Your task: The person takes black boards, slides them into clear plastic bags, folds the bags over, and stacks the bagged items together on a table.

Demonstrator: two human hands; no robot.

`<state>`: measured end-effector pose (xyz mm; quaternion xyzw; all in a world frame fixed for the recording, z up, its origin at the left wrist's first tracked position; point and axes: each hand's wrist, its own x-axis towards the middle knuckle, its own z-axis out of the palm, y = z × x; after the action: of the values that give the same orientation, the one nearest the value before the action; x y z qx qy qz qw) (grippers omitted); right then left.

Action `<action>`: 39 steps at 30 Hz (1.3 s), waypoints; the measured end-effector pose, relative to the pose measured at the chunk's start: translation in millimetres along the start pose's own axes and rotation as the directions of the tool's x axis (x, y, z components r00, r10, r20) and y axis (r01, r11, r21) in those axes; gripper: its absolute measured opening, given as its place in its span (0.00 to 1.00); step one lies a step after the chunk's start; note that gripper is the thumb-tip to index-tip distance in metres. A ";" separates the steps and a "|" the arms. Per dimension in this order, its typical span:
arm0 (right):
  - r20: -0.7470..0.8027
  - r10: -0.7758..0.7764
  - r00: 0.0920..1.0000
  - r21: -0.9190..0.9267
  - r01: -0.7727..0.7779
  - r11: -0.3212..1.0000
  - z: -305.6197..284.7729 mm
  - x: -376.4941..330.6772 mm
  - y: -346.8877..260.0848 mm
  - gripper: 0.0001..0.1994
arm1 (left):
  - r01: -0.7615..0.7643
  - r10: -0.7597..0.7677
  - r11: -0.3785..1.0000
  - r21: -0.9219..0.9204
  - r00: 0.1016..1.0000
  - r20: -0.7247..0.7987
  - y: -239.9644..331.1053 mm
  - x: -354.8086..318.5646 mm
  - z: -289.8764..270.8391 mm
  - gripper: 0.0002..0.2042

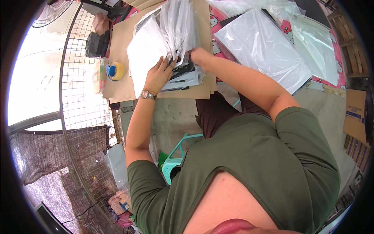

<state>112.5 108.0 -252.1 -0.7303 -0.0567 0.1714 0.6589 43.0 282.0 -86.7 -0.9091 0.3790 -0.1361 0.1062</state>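
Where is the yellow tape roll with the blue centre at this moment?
In the head view, the tape roll is to the left of the left hand, at the left edge of the brown cardboard.

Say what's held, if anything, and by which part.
The left hand rests on the near part of the translucent plastic sheets; the right hand is at their right side, fingers hidden. Whether either grips cannot be told.
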 end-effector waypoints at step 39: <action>0.176 0.439 0.881 0.635 -0.442 0.633 26.4 -54.6 -111.9 0.07 | 0.128 -0.125 0.988 -0.082 0.991 0.038 -4.9 -29.1 8.2 0.30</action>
<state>69.0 130.1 -134.6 -0.4414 0.1858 0.3371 0.8106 29.3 307.1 -97.8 -0.9372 0.3240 -0.1115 0.0650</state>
